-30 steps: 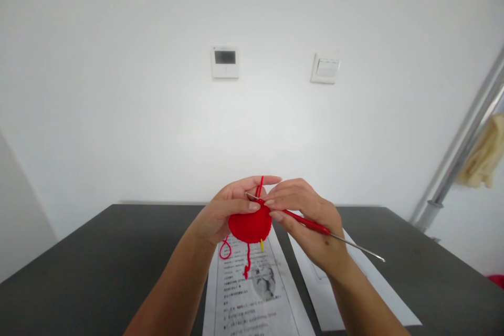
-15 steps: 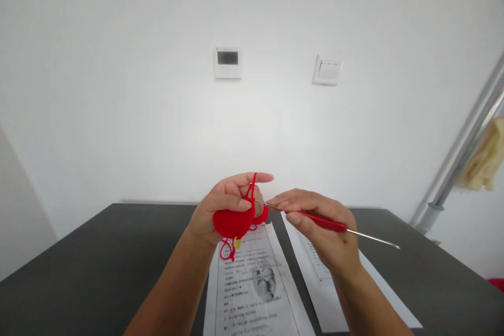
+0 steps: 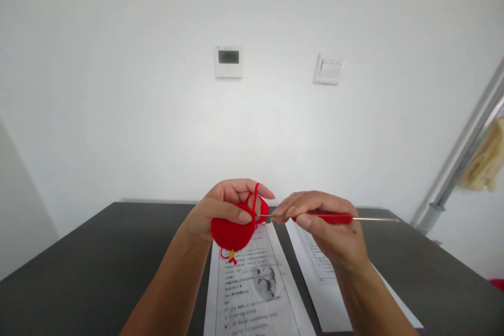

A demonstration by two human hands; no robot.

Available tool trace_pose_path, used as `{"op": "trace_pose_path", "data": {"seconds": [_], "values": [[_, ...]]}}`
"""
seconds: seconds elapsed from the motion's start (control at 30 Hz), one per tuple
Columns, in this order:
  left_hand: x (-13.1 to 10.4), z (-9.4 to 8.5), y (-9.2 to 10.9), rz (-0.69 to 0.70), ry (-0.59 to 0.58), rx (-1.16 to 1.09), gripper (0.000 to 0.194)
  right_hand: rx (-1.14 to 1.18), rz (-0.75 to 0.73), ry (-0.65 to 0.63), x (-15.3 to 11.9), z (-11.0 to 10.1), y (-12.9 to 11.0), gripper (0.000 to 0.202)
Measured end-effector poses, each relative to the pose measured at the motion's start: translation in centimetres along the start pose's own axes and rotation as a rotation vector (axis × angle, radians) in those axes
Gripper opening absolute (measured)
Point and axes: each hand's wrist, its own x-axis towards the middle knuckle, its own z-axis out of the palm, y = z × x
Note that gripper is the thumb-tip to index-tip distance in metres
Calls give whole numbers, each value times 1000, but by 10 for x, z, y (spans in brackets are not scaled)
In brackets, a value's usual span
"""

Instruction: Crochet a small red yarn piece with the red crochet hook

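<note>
A round red crochet piece (image 3: 232,231) is pinched between the thumb and fingers of my left hand (image 3: 220,202). Red yarn (image 3: 255,197) loops over that hand's outstretched index finger and runs down to the piece's right edge. My right hand (image 3: 328,220) grips a crochet hook (image 3: 326,218) by its red handle, holding it nearly level. The hook's metal tip meets the piece's edge near the yarn; the exact stitch is too small to make out. From the bottom of the piece hang a yellow marker (image 3: 231,255) and a short yarn tail. More red material (image 3: 263,210) shows behind the left fingers.
Two printed sheets lie on the dark table (image 3: 79,268): one with a picture (image 3: 252,294) below my left hand, another (image 3: 334,304) under my right forearm. The white wall behind carries a thermostat (image 3: 229,71) and a switch (image 3: 329,70). A metal pole (image 3: 460,173) stands at right.
The hook has swung from slanting down to the right to nearly level. My left index finger has dipped, and the red piece has tilted and sunk slightly.
</note>
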Motion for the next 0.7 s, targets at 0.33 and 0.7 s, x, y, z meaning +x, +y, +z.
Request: {"op": "trace_pose_path", "data": {"seconds": [0.33,0.7], "values": [[0,6,2,61,98,179,39,-438,-410,24,-5,8,16,28],[-4,21,7,62,244,287,51,-489,-341,10,-4,2,15,28]]}}
